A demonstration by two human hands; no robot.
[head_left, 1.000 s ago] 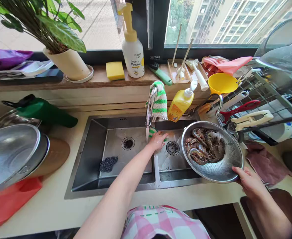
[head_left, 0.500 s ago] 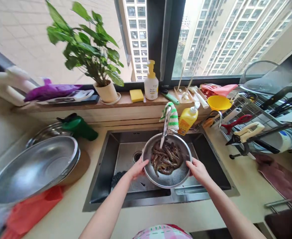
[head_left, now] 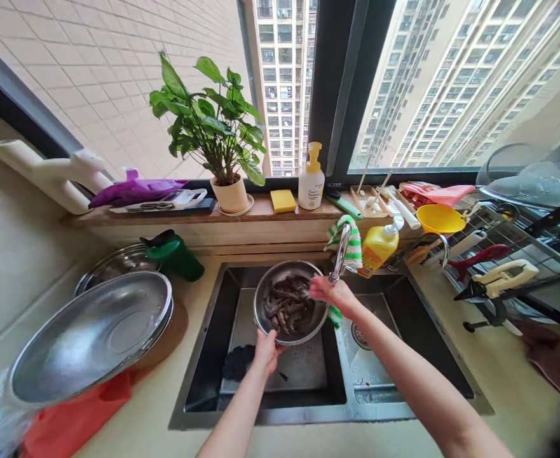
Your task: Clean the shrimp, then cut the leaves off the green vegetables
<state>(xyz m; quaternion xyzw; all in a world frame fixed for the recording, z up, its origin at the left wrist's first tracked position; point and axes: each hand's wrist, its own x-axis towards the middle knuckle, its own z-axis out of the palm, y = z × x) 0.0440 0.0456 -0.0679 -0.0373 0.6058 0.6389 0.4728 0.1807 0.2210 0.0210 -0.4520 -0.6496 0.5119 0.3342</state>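
Observation:
A metal colander (head_left: 266, 296) full of raw shrimp (head_left: 289, 308) hangs over the left basin of the steel double sink (head_left: 198, 356). My left hand (head_left: 266, 350) grips the colander's near rim from below. My right hand (head_left: 333, 294) is at the far right rim, just under the spout of the chrome faucet (head_left: 341, 251), its fingers curled; what they hold, if anything, I cannot make out. A green-and-white striped cloth (head_left: 355, 245) hangs over the faucet.
A dark scouring pad (head_left: 236, 361) lies in the left basin. Large steel bowls (head_left: 93, 331) sit on the counter at left, over a red cloth (head_left: 70, 416). A yellow soap bottle (head_left: 379, 249), a potted plant (head_left: 222, 146) and a dish rack (head_left: 508, 254) with tools line the back and right.
The colander has moved left from under the tap to over the left basin. My right hand left the rim's side and rose to the faucet spout. The camera tilted up.

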